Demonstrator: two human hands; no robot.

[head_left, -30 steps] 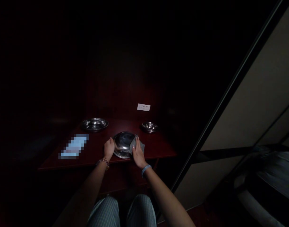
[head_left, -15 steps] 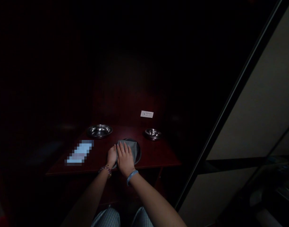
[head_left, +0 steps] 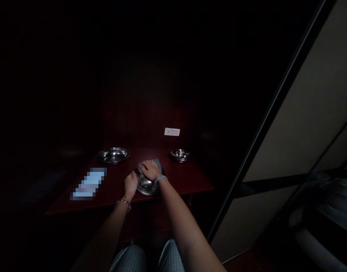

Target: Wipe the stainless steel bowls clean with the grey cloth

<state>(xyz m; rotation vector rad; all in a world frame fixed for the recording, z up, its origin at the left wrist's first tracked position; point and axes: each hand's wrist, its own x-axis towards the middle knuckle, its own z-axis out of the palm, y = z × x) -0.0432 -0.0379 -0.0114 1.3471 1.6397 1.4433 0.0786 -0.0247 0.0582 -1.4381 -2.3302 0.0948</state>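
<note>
A steel plate (head_left: 145, 186) lies near the front edge of a dark red table (head_left: 179, 181). My left hand (head_left: 130, 184) is curled on the plate's left rim and holds it. My right hand (head_left: 150, 169) is on the plate's far side, fingers bent and pressed down on a grey cloth (head_left: 155, 164) that covers that part of the plate. A pale blue band sits on my right wrist and a beaded bracelet on my left.
A wider steel dish (head_left: 113, 155) stands at the table's back left and a small steel bowl (head_left: 180, 155) at the back right. A blurred pale blue rectangle (head_left: 89, 183) lies at the left. A white socket plate (head_left: 172, 132) is on the dark wall behind. A slanted dark frame runs along the right.
My right hand with the cloth moved from the plate's right rim over its middle to its far side. The left hand stayed at the left rim. The view shifted slightly.
</note>
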